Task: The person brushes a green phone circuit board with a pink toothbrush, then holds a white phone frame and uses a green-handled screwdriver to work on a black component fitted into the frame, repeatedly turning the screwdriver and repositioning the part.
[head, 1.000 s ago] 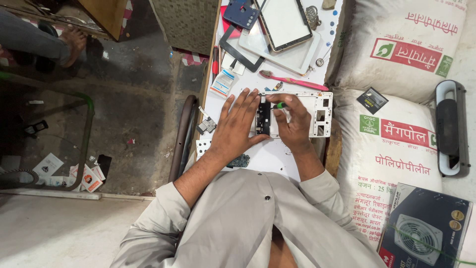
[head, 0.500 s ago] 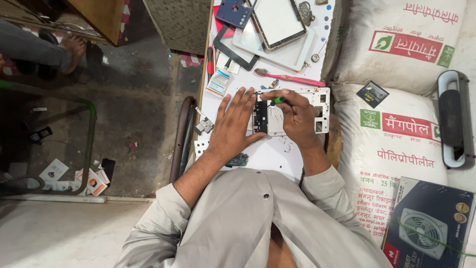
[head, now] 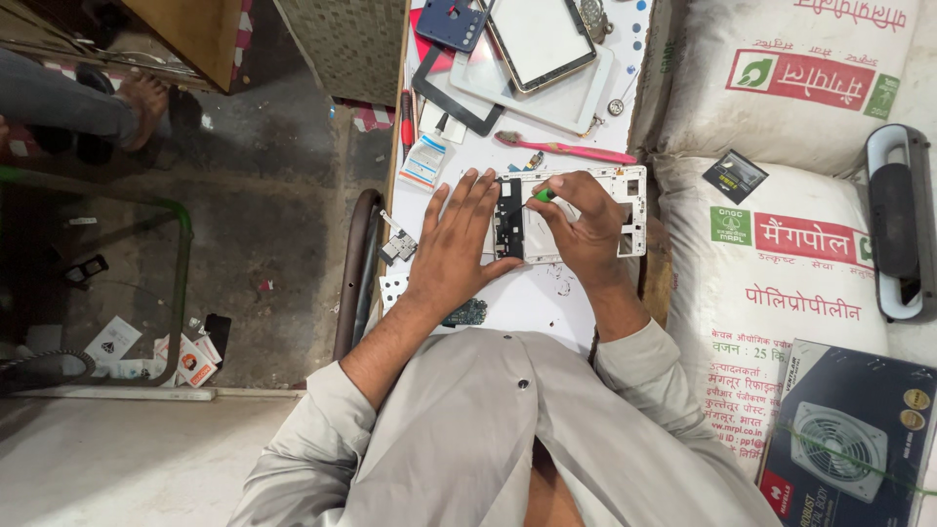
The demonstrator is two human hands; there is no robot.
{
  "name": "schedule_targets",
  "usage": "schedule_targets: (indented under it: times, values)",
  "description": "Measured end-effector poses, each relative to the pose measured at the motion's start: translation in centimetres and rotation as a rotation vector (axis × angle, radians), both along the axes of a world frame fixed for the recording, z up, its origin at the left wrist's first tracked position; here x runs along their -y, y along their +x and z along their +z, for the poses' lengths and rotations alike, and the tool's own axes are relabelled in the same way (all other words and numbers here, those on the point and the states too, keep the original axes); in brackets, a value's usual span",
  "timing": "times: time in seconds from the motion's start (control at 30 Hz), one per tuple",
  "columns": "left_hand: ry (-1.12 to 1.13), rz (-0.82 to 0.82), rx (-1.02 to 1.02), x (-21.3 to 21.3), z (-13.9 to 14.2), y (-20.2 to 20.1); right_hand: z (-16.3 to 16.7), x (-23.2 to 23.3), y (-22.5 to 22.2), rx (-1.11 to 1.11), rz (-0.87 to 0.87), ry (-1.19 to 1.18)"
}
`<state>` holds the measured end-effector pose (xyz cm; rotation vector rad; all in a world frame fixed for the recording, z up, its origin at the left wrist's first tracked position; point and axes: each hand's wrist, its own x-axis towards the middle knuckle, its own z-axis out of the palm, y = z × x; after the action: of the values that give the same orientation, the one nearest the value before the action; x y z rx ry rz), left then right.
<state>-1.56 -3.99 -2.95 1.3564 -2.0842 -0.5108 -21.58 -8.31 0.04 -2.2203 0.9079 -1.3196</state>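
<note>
Head view: a cluttered white tabletop (head: 547,303) stands between a concrete floor and printed sacks (head: 781,254). On it lies a white tablet frame (head: 576,215); left hand (head: 457,244) spread flat on its left end, right hand (head: 586,229) pinching a green-handled tool (head: 543,195) over it

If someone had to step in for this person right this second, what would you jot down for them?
Left hand: flat on the white device frame, pinning its left end to the white table.
Right hand: pinching a green-handled tool over the frame's dark inner part.
Nearby: pink toothbrush, tablet, small circuit board.
Done: frame lies opened up.
Left: the work at the tool tip; progress there cannot be seen.
</note>
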Motion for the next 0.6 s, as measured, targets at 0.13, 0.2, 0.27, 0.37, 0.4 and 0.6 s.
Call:
schedule_targets:
  times: [0.13,0.2,0.27,0.37,0.4,0.6]
  values:
    - [-0.008,0.004,0.000,0.0,0.0,0.0,0.4,0.2,-0.3,0.020,0.064,0.057]
    - [-0.007,0.003,0.002,0.0,0.0,0.0,0.4,0.2,-0.5,0.023,0.095,0.075]
    - [-0.007,0.002,-0.002,0.0,-0.1,0.0,0.3,0.4,-0.7,0.022,0.113,0.083]
    - [-0.014,0.002,-0.006,0.0,-0.1,0.0,0.4,0.6,-1.2,0.054,0.169,0.134]
    - [-0.012,0.003,-0.004,0.0,-0.2,0.0,0.4,0.6,-1.2,0.044,0.182,0.147]
    - [-0.003,0.005,0.003,0.1,0.0,-0.1,1.6,0.8,-1.4,-0.002,0.264,0.197]
